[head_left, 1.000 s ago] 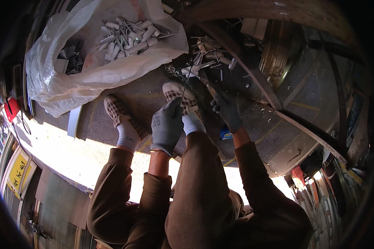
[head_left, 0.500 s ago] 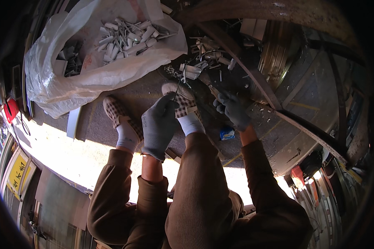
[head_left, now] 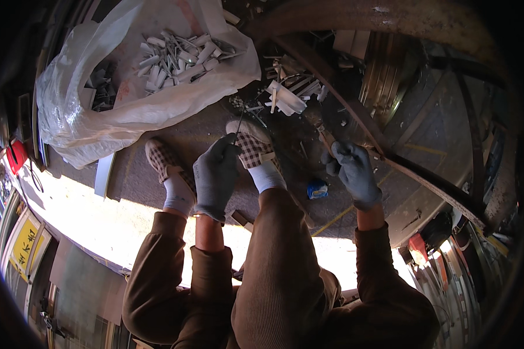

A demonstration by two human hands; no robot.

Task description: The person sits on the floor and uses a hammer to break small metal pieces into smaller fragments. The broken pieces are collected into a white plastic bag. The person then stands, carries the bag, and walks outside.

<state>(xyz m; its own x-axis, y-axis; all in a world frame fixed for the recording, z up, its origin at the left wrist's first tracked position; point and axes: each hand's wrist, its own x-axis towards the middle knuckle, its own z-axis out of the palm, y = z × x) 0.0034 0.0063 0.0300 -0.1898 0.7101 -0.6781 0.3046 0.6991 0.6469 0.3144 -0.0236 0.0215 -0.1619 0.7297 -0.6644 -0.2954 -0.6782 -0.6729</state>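
A thin metal strip (head_left: 239, 125) is pinched in the gloved left hand (head_left: 215, 174), fingers closed on it, above the checked shoe (head_left: 251, 145). A wooden-handled tool (head_left: 325, 135) is gripped in the right hand (head_left: 352, 171). Beyond, pale offcuts (head_left: 285, 96) are piled beside a plastic bag (head_left: 128, 110).

Your left hand (head_left: 215, 177) and right hand (head_left: 352, 171) wear matt grey knit gloves. The bag (head_left: 128, 110) beside your checked cloth slippers (head_left: 251, 145) is thin, glossy clear plastic, holding pale, smooth offcuts (head_left: 177, 55). Your trousers (head_left: 279, 273) are brown ribbed cloth. The floor (head_left: 134, 180) looks rough and dusty.
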